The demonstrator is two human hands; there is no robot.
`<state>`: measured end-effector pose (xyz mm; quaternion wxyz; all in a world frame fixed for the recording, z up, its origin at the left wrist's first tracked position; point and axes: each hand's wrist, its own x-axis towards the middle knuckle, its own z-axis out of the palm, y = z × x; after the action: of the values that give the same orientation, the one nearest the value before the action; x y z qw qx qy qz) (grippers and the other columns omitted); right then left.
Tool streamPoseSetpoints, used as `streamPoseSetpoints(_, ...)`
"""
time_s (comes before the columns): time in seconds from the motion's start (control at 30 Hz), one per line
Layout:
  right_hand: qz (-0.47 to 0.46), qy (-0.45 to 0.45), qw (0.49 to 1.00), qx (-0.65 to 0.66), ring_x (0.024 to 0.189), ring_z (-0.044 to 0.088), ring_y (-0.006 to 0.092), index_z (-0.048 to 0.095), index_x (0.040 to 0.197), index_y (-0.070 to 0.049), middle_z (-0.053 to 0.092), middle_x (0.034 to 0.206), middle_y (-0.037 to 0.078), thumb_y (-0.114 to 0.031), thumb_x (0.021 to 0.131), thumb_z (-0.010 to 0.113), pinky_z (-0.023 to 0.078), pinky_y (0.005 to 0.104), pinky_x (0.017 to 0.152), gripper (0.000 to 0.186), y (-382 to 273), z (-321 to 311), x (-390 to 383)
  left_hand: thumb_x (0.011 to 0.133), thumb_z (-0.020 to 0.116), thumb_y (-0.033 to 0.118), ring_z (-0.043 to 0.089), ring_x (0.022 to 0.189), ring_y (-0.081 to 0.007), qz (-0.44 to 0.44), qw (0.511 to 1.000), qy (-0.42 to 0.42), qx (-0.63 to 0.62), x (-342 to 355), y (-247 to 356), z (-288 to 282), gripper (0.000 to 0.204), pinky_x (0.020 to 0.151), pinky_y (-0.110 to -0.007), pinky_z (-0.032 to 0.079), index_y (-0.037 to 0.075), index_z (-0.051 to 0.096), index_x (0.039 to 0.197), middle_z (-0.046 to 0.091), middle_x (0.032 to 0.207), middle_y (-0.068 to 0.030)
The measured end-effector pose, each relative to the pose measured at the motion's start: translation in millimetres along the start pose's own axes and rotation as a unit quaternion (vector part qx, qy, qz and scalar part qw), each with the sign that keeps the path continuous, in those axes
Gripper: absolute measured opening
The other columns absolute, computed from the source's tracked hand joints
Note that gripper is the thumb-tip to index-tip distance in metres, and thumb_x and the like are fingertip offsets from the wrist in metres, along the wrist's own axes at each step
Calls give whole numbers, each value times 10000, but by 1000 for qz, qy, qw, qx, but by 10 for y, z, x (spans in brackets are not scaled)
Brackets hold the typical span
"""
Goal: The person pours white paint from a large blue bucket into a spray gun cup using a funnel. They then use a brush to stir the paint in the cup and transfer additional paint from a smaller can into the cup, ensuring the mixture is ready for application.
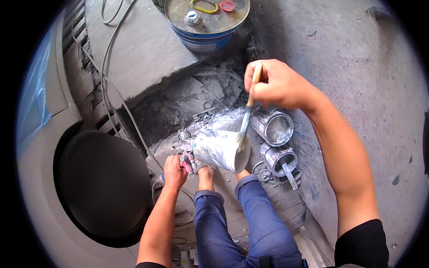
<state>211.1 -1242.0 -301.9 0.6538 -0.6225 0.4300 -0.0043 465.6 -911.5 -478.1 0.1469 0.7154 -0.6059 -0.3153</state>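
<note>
My left hand (174,169) grips a pink and silver spray gun (187,161), tipped on its side, with a whitish, paint-coated cup (210,147) attached and its open mouth facing right. My right hand (272,82) is closed around the wooden handle of a brush (255,76); the pale bristles are inside the cup's mouth. Right of the cup are two paint-smeared metal cans (270,147), lying or leaning with their openings toward me, the lower one holding a flat stick (289,175).
A blue drum (201,42) carries a yellow carabiner, red cap and small bottle. Hoses (105,53) cross a concrete ledge (134,35) beside a debris-filled recess (201,89). A light panel (40,178), partly sheeted in blue plastic, surrounds a dark round area at left. My legs are below.
</note>
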Motion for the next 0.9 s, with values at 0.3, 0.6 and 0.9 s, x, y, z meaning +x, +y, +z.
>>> streamPoseSetpoints(0.3,-35,-11,999,-29,627,591,140,618,708,6,620,688,67,-162,678,673,467,281,582,178,-47,130,-34,689,571,-14,502,766,-393,8,999,44,4,-49,18,43,188,673,-459,420,-9,531,873,514,797,-183)
streamPoseSetpoints(0.6,-37,-24,998,-35,684,583,113,587,756,7,600,769,52,-64,713,615,474,261,607,87,-116,160,-97,689,548,-10,504,803,-403,6,998,57,2,-93,11,46,248,706,-457,422,-27,549,937,512,827,-197)
streamPoseSetpoints(0.9,2,3,990,140,563,531,86,599,767,-47,620,697,51,-152,774,630,426,226,506,109,145,134,-103,683,562,-14,517,806,-391,13,999,45,-18,-155,-141,18,261,720,-449,435,-14,555,944,533,837,-184)
